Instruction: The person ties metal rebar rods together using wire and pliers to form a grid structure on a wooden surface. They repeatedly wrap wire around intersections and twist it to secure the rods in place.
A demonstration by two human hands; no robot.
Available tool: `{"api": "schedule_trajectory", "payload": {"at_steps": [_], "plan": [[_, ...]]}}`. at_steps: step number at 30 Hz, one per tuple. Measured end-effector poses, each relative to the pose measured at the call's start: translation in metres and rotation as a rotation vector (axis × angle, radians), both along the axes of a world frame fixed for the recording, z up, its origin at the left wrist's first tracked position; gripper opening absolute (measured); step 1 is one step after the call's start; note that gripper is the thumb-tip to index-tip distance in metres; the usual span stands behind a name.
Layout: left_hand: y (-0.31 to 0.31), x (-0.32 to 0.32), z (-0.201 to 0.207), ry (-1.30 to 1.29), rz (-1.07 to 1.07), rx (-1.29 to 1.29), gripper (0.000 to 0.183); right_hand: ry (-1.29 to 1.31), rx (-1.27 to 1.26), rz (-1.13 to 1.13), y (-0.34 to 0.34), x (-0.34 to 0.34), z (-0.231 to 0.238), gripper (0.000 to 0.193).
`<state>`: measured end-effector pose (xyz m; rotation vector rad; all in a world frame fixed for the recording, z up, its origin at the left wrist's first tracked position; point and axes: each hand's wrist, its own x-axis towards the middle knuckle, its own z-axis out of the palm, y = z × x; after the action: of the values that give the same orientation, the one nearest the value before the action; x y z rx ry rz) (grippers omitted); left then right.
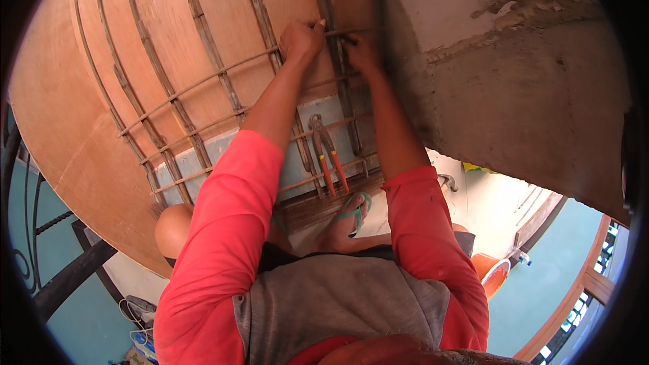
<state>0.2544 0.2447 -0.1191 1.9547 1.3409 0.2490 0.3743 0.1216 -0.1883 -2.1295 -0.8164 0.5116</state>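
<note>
A grid of rusty steel reinforcing bars lies over a plywood panel [162, 34], with long bars crossed by thinner ones. My left hand [302, 42] is closed around a thin crosswise rebar [247, 59], its thumb beside a dark lengthwise bar [342, 84]. Across that bar, close to the concrete, my right hand [364, 53] has its fingers bent in at the crossing; shadow hides what they pinch. Below my hands, pincers [324, 149] with red-orange and yellow handles rest on the grid, jaws upward.
A rough concrete slab [514, 101] rises along the right. My sandalled foot [355, 215] stands beneath the grid. A hammer [447, 182] and an orange bucket [492, 274] are at the right. Dark metal railing [67, 277] borders the left; cables [138, 314] lie at lower left.
</note>
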Motion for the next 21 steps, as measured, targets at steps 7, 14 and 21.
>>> {"api": "schedule_trajectory", "payload": {"at_steps": [7,14,21], "plan": [[-0.010,-0.007,-0.014,-0.253,0.055,0.143,0.032,-0.128,-0.091,-0.006,0.007,-0.006,0.018,0.035],[-0.020,-0.016,-0.025,-0.481,-0.055,0.275,0.024,0.094,-0.043,-0.160,0.007,-0.007,0.024,0.025],[-0.016,-0.025,-0.044,-0.398,-0.271,0.689,0.021,0.461,0.096,-0.221,-0.007,-0.024,0.038,0.026]]}}
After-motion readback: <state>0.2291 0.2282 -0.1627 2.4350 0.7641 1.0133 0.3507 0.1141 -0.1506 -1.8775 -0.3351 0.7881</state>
